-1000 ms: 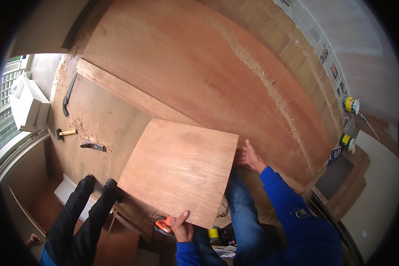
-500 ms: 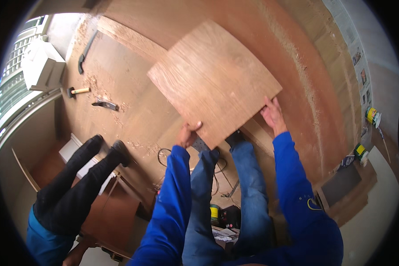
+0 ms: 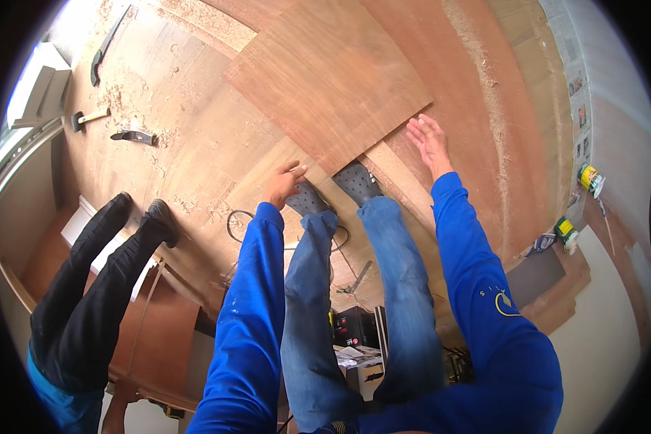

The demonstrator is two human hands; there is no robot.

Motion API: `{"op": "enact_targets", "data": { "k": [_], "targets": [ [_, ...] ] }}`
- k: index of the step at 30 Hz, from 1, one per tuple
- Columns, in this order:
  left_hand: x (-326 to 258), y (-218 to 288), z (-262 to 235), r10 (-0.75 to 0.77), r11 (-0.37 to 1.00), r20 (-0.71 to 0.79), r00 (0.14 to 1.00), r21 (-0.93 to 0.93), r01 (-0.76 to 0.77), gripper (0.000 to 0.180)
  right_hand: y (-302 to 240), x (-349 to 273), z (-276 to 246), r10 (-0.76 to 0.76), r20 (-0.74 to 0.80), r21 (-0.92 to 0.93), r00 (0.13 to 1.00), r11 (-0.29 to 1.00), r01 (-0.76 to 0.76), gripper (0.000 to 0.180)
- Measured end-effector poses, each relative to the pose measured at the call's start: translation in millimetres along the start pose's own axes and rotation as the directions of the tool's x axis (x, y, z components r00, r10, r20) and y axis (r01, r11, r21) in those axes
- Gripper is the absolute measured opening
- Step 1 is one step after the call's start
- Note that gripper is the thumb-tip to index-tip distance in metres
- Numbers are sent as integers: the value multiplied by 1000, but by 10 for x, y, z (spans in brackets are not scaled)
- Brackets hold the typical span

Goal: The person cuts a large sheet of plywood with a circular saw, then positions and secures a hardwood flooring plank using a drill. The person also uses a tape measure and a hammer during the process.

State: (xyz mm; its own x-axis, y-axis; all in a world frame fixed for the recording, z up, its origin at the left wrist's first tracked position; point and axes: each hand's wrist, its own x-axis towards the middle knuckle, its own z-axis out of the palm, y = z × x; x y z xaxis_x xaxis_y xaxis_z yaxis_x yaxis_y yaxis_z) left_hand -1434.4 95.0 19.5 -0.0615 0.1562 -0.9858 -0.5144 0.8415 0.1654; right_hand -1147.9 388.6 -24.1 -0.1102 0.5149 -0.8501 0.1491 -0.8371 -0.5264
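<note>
plywood square (image 3: 329,79) lies flat on the larger board (image 3: 195,145), near edge by the shoes. left hand (image 3: 283,184) touches that edge, fingers bent; right hand (image 3: 428,141) hovers open, empty, beside its corner.

Two bare hands show: the left hand (image 3: 282,184), whose fingers (image 3: 295,171) touch the near edge of one square plywood panel (image 3: 329,76), and the right hand (image 3: 428,141), spread open just right of that panel. Two grey shoes (image 3: 356,181) stand just below the fingers. Well left of the fingers lie one hammer (image 3: 88,118), one hand plane (image 3: 132,135) and one long dark bar (image 3: 108,45). One other person's two black-clad legs (image 3: 101,267) stand far left. Two yellow-green cans (image 3: 589,177) sit far right.
</note>
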Motion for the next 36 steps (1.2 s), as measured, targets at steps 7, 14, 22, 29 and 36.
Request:
{"op": "enact_targets", "data": {
  "k": [7,14,22,29,36],
  "targets": [
    [212,-215,-147,-7,1000,-61,998,4,8,65,75,147,-101,97,-81,-247,992,962,-114,41],
    [607,-73,245,144,985,-139,980,-75,-156,70,595,348,119,107,-106,-216,989,968,-127,48],
    [773,105,321,140,988,-140,980,91,-128,44,671,185,244,128,-70,-60,989,989,-132,58],
    [632,220,353,115,991,-72,991,75,-110,62,516,260,404,159,-58,-11,986,987,-160,82],
    [611,387,413,16,1000,-44,999,-24,-17,79,413,162,369,163,-27,-158,986,974,-165,78]
  ]
}}
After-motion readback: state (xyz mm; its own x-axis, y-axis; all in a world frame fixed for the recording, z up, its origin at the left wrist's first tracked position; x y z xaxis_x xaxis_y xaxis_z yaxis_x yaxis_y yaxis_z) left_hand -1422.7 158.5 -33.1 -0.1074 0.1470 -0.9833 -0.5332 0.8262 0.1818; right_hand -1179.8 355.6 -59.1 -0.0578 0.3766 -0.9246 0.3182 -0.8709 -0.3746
